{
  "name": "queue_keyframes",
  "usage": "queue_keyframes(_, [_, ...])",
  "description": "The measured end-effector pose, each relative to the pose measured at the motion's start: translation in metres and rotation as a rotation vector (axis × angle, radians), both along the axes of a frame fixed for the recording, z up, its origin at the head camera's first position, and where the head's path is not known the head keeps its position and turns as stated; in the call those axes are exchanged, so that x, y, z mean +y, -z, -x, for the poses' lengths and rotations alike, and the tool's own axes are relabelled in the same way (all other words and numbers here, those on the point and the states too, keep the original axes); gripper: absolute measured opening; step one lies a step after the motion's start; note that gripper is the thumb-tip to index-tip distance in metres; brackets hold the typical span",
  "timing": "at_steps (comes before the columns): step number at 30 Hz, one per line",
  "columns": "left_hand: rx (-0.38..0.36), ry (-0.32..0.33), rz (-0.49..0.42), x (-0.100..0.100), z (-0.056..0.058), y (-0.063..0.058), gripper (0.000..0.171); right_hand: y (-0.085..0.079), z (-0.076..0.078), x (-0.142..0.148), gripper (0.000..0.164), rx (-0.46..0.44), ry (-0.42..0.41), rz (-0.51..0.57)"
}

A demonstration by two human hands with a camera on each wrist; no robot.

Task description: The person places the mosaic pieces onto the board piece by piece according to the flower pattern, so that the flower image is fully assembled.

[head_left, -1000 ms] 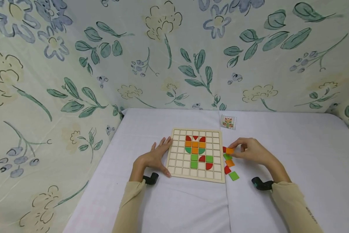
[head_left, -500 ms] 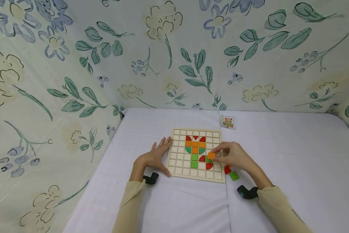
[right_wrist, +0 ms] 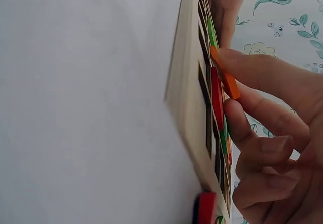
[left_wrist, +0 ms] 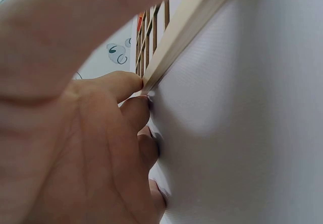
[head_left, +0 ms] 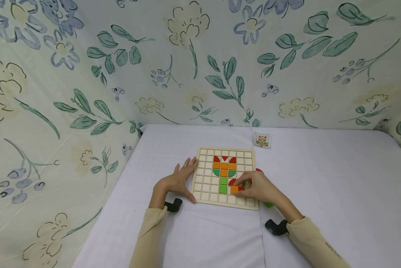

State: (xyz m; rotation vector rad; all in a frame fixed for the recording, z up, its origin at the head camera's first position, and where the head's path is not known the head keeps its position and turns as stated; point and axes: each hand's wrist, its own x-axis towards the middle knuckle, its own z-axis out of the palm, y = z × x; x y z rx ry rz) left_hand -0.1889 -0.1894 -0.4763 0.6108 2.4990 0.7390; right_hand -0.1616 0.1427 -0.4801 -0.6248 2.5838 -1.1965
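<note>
A wooden grid board [head_left: 208,197] lies on the white cloth, with orange, red and green tiles forming a flower in its cells. My right hand [head_left: 259,186] pinches an orange square tile [head_left: 234,190] over a cell right of the green stem tiles [head_left: 223,185]. In the right wrist view this orange tile [right_wrist: 226,75] is tilted at the board's surface, between thumb and finger; whether it touches the cell I cannot tell. My left hand [head_left: 177,182] rests at the board's left edge with fingers spread. The left wrist view shows its fingertips [left_wrist: 132,81] against the wooden rim [left_wrist: 176,37].
A small picture card [head_left: 262,140] with a similar flower pattern lies behind the board's right corner. Loose tiles lie along the board's right side, mostly hidden by my right hand; a green tile [head_left: 268,204] peeks out. A floral cloth [head_left: 200,67] hangs behind the table.
My right hand has carried the orange tile from the loose pile leftward onto the board, to the cell beside the stem. The left hand and the board have stayed put.
</note>
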Motion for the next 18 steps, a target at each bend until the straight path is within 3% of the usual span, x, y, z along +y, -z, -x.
queue_keyframes(7, [-0.001, -0.003, 0.007, 0.0001, -0.0006, 0.0007, 0.147, -0.0012, -0.0010, -0.0002, 0.024, -0.012, -0.005, -0.022])
queue_keyframes(18, [-0.002, 0.001, 0.010, 0.0002, -0.0007, 0.0001, 0.147, 0.0019, 0.0021, 0.0039, 0.022, -0.052, -0.034, 0.035])
